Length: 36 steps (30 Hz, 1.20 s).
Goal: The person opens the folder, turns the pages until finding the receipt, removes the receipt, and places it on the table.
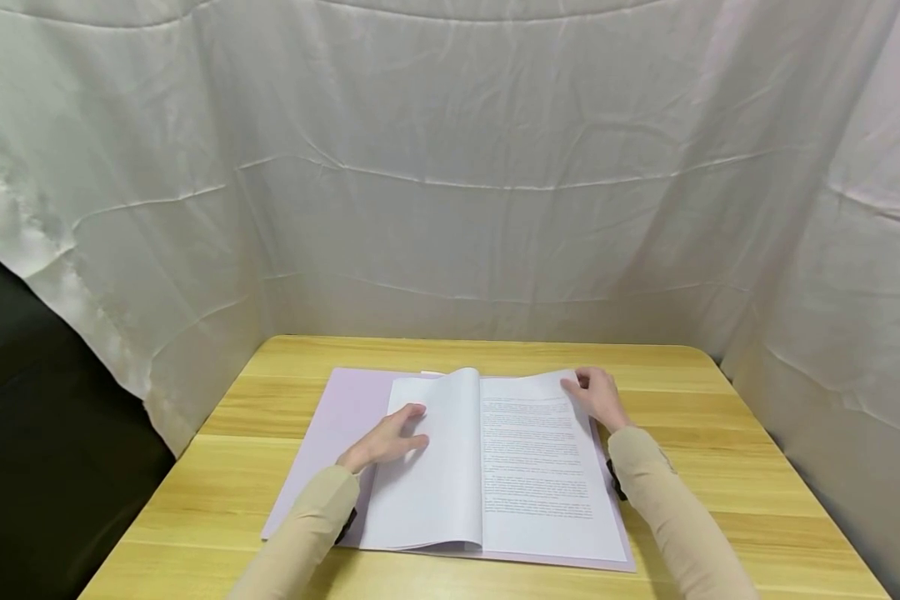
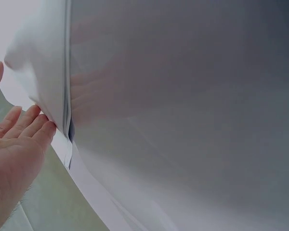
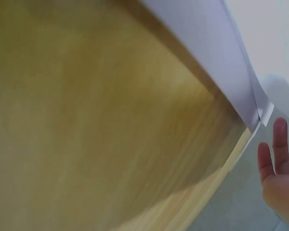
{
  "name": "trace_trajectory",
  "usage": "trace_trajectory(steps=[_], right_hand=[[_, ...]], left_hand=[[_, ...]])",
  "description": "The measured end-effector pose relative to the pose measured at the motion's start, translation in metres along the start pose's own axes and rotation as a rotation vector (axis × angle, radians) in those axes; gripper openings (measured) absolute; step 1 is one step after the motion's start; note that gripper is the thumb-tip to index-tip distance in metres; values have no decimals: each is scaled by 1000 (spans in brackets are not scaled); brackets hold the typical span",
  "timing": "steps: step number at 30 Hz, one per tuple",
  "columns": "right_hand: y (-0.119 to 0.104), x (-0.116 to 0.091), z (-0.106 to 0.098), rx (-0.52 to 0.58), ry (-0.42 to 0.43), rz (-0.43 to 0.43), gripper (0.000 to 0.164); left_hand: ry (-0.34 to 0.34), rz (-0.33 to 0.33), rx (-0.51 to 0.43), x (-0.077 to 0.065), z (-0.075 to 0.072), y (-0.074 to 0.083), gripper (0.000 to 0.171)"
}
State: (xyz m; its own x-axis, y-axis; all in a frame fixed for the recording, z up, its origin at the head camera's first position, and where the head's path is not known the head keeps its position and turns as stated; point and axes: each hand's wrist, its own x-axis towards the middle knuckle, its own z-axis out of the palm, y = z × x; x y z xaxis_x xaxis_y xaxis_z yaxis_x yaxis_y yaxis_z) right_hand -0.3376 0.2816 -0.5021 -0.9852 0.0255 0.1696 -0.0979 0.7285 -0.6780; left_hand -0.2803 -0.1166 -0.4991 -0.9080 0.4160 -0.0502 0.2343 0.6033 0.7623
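Note:
A lilac folder [image 1: 348, 408] lies open on the table, with white printed sheets on it. On the left, turned-over sheets [image 1: 420, 508] lie with their blank side up and bulge near the fold. My left hand [image 1: 386, 442] is on these sheets, thumb and fingers spread; the left wrist view shows its fairly straight fingertips touching the paper's edge. The right-hand page [image 1: 536, 454] carries lines of print. My right hand [image 1: 602, 398] pinches its far right corner, which is slightly raised. In the right wrist view only part of the right hand [image 3: 282, 175] shows, beside the paper.
The wooden table [image 1: 210, 475] extends around the folder on all sides. A pale grey curtain [image 1: 480, 233] hangs behind the table and along both sides. A black surface [image 1: 37, 442] shows at the far left.

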Motion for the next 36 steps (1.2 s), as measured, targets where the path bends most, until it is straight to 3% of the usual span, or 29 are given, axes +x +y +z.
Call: trace_trajectory(steps=[11, 18, 25, 36], right_hand=[[-6, -8, -4, 113, -59, 39, 42], [-13, -17, -9, 202, -179, 76, 53], [-14, -27, -17, 292, -269, 33, 55], [-22, -41, -29, 476, -420, 60, 67]], left_hand=[[-1, -11, -6, 0, 0, 1, 59], [3, -10, -9, -1, 0, 1, 59], [1, 19, -11, -2, 1, 1, 61], [21, 35, -26, -3, 0, 4, 63]])
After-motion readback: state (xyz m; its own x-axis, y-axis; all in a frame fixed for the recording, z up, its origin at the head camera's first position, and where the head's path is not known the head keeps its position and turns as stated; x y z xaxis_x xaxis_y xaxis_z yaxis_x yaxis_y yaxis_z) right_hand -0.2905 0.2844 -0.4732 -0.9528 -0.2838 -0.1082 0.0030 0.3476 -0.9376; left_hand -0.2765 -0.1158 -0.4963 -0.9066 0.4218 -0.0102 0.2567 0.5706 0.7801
